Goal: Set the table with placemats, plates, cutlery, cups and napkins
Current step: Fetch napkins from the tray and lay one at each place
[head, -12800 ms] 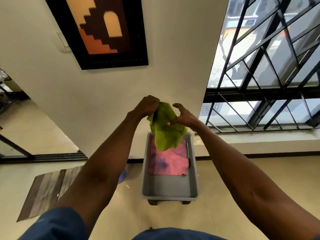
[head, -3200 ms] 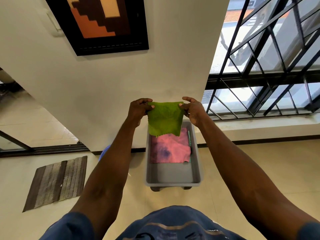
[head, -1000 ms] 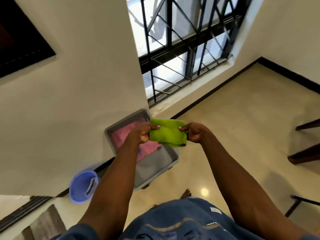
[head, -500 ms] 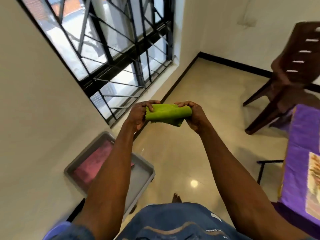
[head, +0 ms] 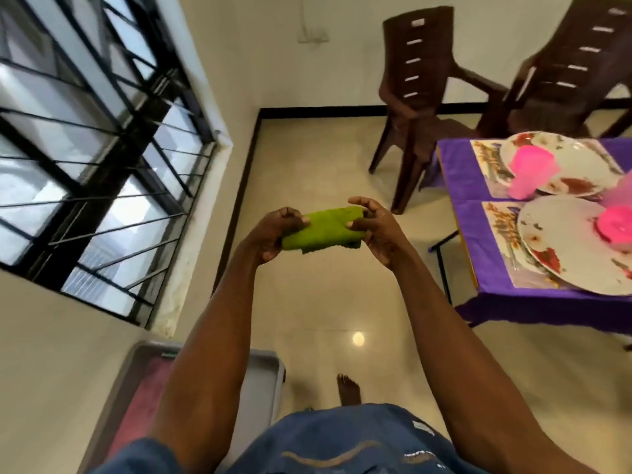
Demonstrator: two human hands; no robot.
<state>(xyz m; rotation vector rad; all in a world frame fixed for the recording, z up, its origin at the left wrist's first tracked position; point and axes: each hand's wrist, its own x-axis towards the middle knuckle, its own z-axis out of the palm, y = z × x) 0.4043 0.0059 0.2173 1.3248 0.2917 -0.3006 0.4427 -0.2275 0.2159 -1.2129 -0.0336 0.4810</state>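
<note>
Beside the table, head view:
Landmark: table (head: pixel 458 186) with purple cloth, at far right, partly cut off by the frame edge.
Already laid: two patterned placemats, near one (head: pixel 502 234) and far one (head: pixel 485 159), side by side along the table's near edge; white flowered plate (head: pixel 561 248) on the near mat, second plate (head: pixel 581 162) on the far mat; pink cup (head: pixel 528 174) upright at the far setting, another pink cup (head: pixel 614 227) on the near plate.
Cutlery: faint glint on the near mat, too blurred to confirm.
Napkins on table: none seen; pale pink blur by the far-right edge not identifiable.
Progress, as a judgement: mats, plates and cups look done for these two settings; napkins clearly left, cutlery uncertain; rest of the table out of frame.
Napkin in hand: green napkin (head: pixel 323 229), fuzzy cloth folded into a thick oblong bundle, loose frayed corner drooping underneath; held in mid-air well to the left of the table, above bare floor.
Left hand (head: pixel 273 234): closed on the napkin's left end, thumb on top.
Right hand (head: pixel 374 229): pinching the right end with the thumb, fingers loosely curled above.
Supply: grey tub (head: pixel 270 378) by the wall, far left of the table, pink cloth (head: pixel 136 405) inside.
Chairs: two brown chairs, one (head: pixel 417 97) beyond the table's far corner, one (head: pixel 564 73) behind it.
</note>
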